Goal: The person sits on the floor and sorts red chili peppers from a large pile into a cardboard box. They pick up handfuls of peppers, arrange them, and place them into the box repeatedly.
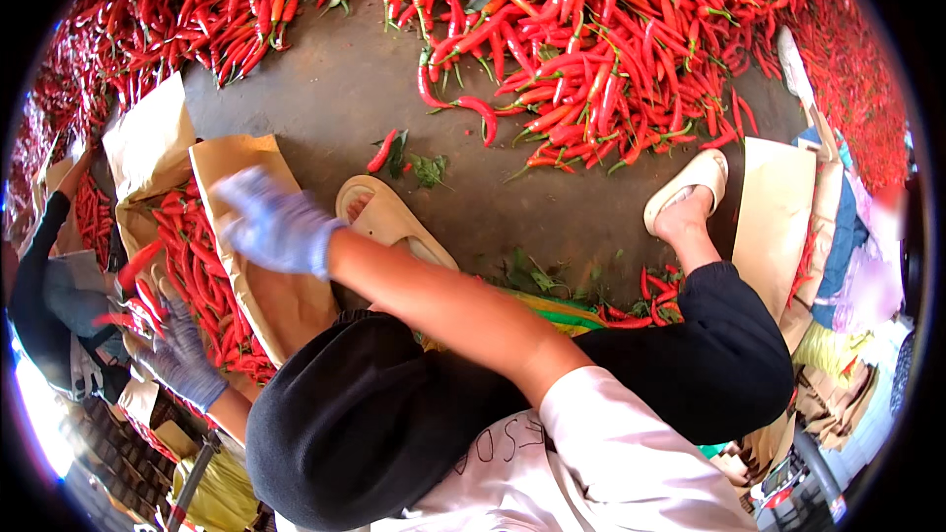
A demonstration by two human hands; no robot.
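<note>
My left hand (177, 355), in a grey-blue knit glove with bare fingertips, is at the left side of an open brown paper bag (255, 288). Several red chili peppers (144, 299), partly blurred, stick out between its thumb and spread fingers. More red chilies (196, 266) fill the bag. Reaching across from the right, my right hand (277, 225) is in a light blue glove and hovers in front of the bag's raised paper side. Motion blurs its fingers, so what they touch cannot be made out.
Large heaps of red chilies (591, 52) cover the floor ahead. A loose chili (382, 151) and green leaves (430, 170) lie near my sandal (392, 218). Another paper bag (776, 222) stands at right. A person's dark-sleeved arm (37, 236) shows at far left.
</note>
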